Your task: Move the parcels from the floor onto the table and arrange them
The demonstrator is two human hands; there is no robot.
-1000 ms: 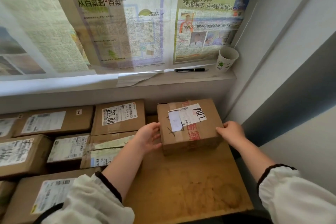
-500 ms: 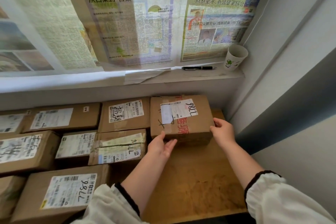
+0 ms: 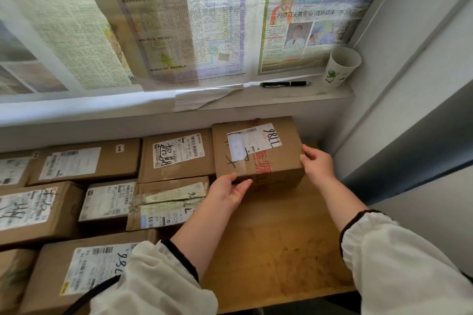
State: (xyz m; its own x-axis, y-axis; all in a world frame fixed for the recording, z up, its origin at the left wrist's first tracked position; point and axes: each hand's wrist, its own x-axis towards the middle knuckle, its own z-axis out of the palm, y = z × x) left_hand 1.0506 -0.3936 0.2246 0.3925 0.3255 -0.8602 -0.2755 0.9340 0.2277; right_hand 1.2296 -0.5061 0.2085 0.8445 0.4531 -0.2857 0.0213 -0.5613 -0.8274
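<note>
Moved: since a second ago the parcel marked 98LL [image 3: 258, 151] has slid toward the table's [image 3: 276, 238] far edge and leftward, and the left hand [image 3: 227, 190] has gone from its left side to its near face.
Parcel: sits at the far right corner of the table, label up, its left side against the scribbled-label parcel [image 3: 176, 158].
Left hand: released, palm and straight fingers pressed to the parcel's near left corner, thumb at the top edge.
Right hand [image 3: 317, 161]: grasping the parcel's right top edge, fingers bent down its side.
Other parcels: a taped parcel [image 3: 169, 202] lies just left of the left wrist; more fill the table's left part.
Windowsill: a black pen [image 3: 284, 83] and a paper cup [image 3: 340, 66] under hanging newspaper [image 3: 179, 20].
</note>
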